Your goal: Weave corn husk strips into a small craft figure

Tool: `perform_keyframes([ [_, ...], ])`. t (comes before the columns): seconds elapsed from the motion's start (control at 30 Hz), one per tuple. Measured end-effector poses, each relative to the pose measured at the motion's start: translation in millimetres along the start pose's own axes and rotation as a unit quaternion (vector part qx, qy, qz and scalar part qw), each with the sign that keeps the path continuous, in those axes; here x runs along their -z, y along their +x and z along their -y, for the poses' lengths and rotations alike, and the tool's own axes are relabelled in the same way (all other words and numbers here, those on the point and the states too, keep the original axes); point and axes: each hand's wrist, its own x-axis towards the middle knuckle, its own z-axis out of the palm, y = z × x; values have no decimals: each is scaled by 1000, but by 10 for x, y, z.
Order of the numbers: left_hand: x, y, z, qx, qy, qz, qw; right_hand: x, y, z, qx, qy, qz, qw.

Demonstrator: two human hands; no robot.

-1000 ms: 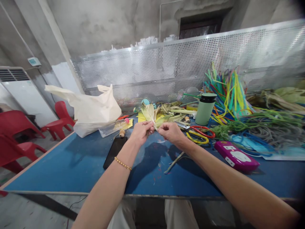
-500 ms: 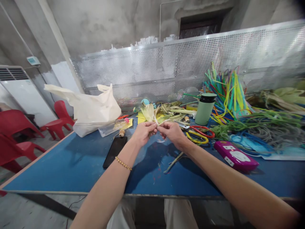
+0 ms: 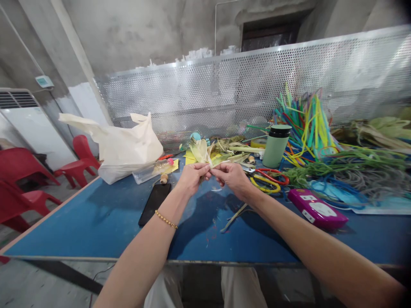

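Note:
My left hand [image 3: 193, 177] and my right hand [image 3: 231, 176] meet above the middle of the table, their thumbs and fingertips almost touching. Both are closed in a pinch on a pale corn husk [image 3: 200, 150], whose broad leaf fans up behind the fingers. The exact spot where each fingertip grips is partly hidden. Just right of my right hand lie scissors [image 3: 272, 176] with red handles, beside a yellow cord loop [image 3: 265, 187]. A thin dried strip [image 3: 233, 218] rests on the table below my right wrist. More husks [image 3: 236, 147] are heaped behind the hands.
On the blue table [image 3: 80, 231] stand a white plastic bag [image 3: 128, 143], a clear bottle [image 3: 152, 171], a black phone [image 3: 155, 204], a green tumbler [image 3: 276, 147] and a purple box [image 3: 317, 209]. Colourful strips [image 3: 308, 128] and green cords [image 3: 346, 164] pile up at right, before a perforated metal panel [image 3: 192, 98].
My fingertips have drawn closer together and my right hand has shifted slightly, still pinching the husk. Things on the table have kept their places.

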Motion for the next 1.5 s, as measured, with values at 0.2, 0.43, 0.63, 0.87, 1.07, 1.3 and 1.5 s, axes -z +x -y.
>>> perform_keyframes([
  [0.2,-28,-9,-7,15,-13,-23,1000,-10,5,-18,-6,22,2,1000],
  [0.43,-28,-12,-3,-21,5,-25,999,34,15,28,16,-5,-12,1000],
  [0.63,-46,-29,66,-54,77,23,995,108,98,-22,32,1,-54,998],
  [0.87,-32,-29,67,-61,104,38,992,75,99,-84,43,-12,-45,998],
  [1.07,-19,-28,63,-49,121,57,990,96,113,-106,45,-26,-50,997],
  [1.3,-27,-53,33,-31,111,69,991,112,120,-113,68,-81,-47,993],
  [1.5,-55,-91,-10,-13,99,69,993,129,98,-50,81,-130,-71,986],
])
